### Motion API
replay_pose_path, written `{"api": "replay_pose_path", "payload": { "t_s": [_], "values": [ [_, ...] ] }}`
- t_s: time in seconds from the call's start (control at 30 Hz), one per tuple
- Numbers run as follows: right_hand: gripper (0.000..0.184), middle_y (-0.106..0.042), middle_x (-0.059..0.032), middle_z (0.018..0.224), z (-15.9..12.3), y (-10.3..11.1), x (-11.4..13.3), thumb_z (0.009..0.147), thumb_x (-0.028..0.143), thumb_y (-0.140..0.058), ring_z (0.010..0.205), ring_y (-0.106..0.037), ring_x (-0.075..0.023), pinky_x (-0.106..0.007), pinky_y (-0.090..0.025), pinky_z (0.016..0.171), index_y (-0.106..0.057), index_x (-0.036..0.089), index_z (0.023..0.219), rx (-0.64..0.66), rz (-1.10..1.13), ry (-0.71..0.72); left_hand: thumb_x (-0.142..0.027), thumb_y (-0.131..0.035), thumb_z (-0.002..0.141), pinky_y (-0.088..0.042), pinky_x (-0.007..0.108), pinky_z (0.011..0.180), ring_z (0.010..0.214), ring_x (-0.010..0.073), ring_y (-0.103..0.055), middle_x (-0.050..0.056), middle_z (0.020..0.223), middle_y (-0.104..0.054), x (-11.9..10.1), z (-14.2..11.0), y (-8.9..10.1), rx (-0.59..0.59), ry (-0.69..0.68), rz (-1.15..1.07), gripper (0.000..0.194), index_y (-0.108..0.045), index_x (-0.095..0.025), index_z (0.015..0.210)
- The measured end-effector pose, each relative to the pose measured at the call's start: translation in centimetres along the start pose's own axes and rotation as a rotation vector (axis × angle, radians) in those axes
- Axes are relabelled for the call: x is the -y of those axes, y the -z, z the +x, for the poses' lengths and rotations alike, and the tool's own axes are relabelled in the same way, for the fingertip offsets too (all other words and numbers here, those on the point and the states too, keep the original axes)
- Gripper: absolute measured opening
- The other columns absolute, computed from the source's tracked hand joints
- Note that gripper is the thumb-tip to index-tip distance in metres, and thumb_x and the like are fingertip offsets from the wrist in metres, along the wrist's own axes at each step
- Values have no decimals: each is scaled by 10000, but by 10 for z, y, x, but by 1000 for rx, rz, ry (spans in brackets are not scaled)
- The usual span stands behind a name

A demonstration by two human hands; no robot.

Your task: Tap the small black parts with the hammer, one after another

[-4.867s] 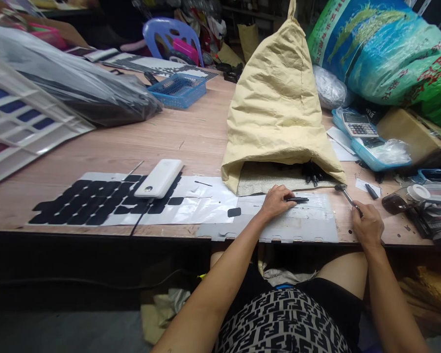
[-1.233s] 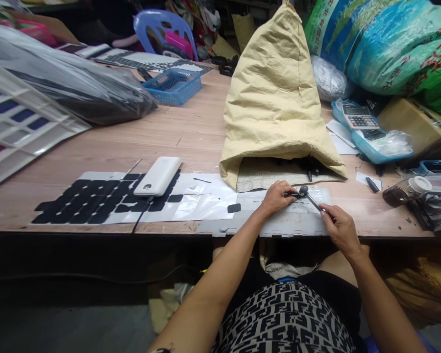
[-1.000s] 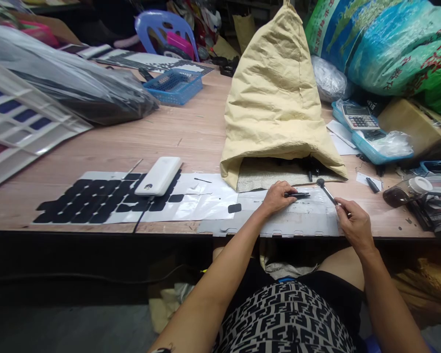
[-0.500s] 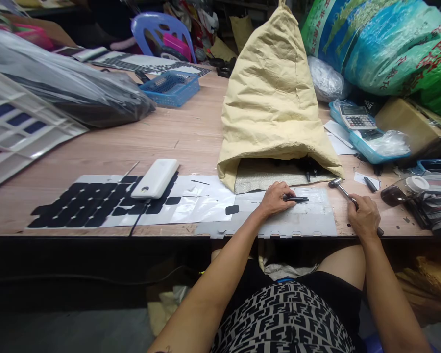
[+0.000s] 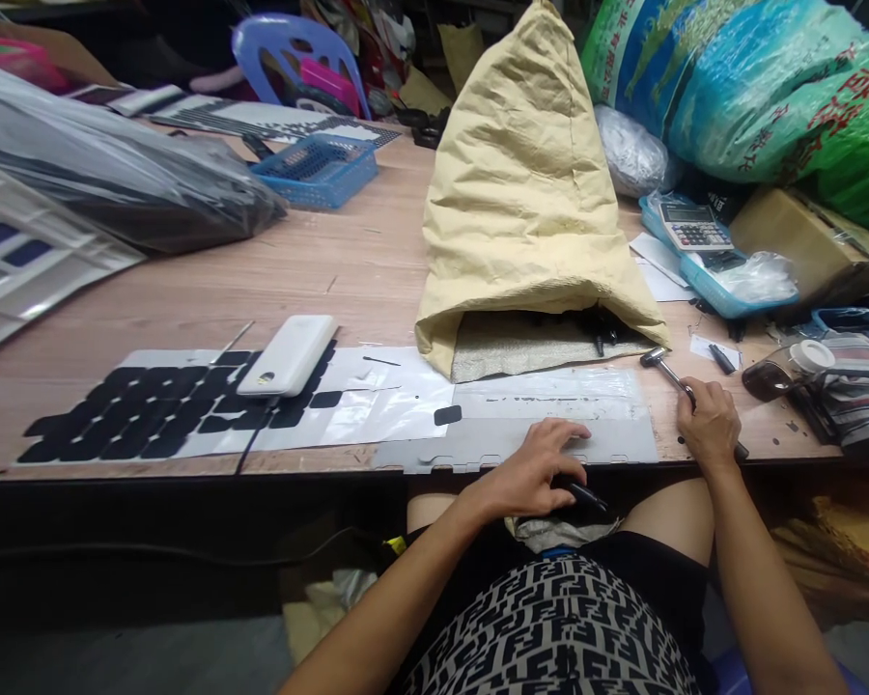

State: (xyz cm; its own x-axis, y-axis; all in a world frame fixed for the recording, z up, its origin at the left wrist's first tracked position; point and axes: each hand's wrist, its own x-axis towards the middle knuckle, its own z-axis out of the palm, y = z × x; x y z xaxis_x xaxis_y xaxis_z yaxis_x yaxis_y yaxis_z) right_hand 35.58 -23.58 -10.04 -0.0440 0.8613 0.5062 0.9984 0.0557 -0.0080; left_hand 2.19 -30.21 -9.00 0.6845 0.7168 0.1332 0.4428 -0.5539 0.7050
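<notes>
Just past the table's front edge, my left hand [image 5: 532, 473] has its index finger stretched out. A slim black stick-shaped piece [image 5: 586, 496] pokes out between its thumb and a lower finger, above my lap. Whether that is one piece or more I cannot make out. My right hand [image 5: 710, 420] is wrapped round a small hammer [image 5: 666, 370], whose metal head rests at or just over the table to the right. Between the hands lies a clear plastic sheet [image 5: 550, 405] with small dark marks. Behind it, the mouth of a tan sack [image 5: 528, 222] gapes, showing dark pieces [image 5: 606, 336] inside.
A white power bank [image 5: 290, 355] with a cable lies on a sheet of black stickers [image 5: 137, 405]. Further off are a blue basket [image 5: 319, 174] and a calculator [image 5: 691, 227]. A lidded jar [image 5: 782, 369] and a striped bag [image 5: 858, 391] crowd the right.
My left hand has moved back toward me from the plastic sheet to the table's edge, taking the black stick-shaped piece along. My right hand keeps the hammer. The view has shifted slightly.
</notes>
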Motion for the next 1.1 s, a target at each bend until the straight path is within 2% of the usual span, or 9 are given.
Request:
{"api": "replay_pose_path", "payload": {
  "t_s": [0.1,0.2,0.3,0.37,0.43,0.57,0.67,0.83,1.1],
  "values": [
    [315,-622,-89,950,0,-1,0,957,301,-489,862,-494,-234,-339,-361,768,-712,221,1165,4,-3,1,-256,-849,744,-305,575,1170,1431,380,-346,76,1576,-422,-6,-10,-15,-28,12,115,243,-778,-275,976],
    [318,-612,-94,955,-1,-1,1,959,302,-486,865,-480,-237,-345,-353,762,-706,222,1175,17,-3,-6,-382,-874,726,-371,556,1124,1359,365,-435,97,1480,-530,-5,1,-14,-95,20,82,358,-752,-270,1043],
    [321,-612,-95,962,-1,-1,1,967,302,-479,875,-475,-238,-348,-353,762,-704,221,1182,21,-2,-14,-399,-784,824,-488,448,973,1120,281,-592,85,1166,-695,1,38,-1,-289,137,-25,281,-725,-236,1045],
    [318,-615,-91,959,-1,-1,2,972,302,-478,877,-479,-237,-347,-356,765,-704,221,1180,16,-7,-11,-358,-701,888,-512,388,865,982,246,-632,80,1020,-714,10,74,9,-432,305,-59,197,-712,-199,1002],
    [309,-617,-86,953,-1,-1,1,973,303,-484,875,-487,-235,-344,-357,765,-705,225,1174,8,-14,-3,-352,-644,916,-507,366,811,906,236,-643,83,952,-712,22,112,18,-516,485,-39,185,-704,-178,937],
    [295,-616,-82,944,-1,-1,1,958,292,-502,872,-495,-231,-334,-354,766,-706,224,1160,-2,-13,2,-395,-607,916,-490,346,804,982,266,-662,110,1007,-727,40,170,27,-531,750,27,230,-709,-189,905],
    [290,-620,-87,949,-1,-1,1,951,287,-506,873,-500,-231,-331,-359,772,-706,211,1148,-5,-2,-6,-381,-644,871,-482,342,805,1047,286,-664,136,1097,-729,45,188,27,-463,859,77,203,-716,-198,923],
    [285,-623,-90,950,-2,0,2,951,287,-507,872,-504,-234,-333,-369,770,-710,206,1135,-7,2,-12,-284,-671,803,-465,344,775,1027,284,-661,102,1085,-736,50,172,26,-418,804,113,131,-721,-218,904],
    [281,-616,-94,963,-2,-3,0,935,289,-523,883,-497,-237,-337,-365,764,-707,212,1132,-9,14,-21,-273,-724,772,-443,328,763,906,233,-591,33,868,-698,54,86,42,-325,450,138,113,-716,-208,864]
  ]
}}
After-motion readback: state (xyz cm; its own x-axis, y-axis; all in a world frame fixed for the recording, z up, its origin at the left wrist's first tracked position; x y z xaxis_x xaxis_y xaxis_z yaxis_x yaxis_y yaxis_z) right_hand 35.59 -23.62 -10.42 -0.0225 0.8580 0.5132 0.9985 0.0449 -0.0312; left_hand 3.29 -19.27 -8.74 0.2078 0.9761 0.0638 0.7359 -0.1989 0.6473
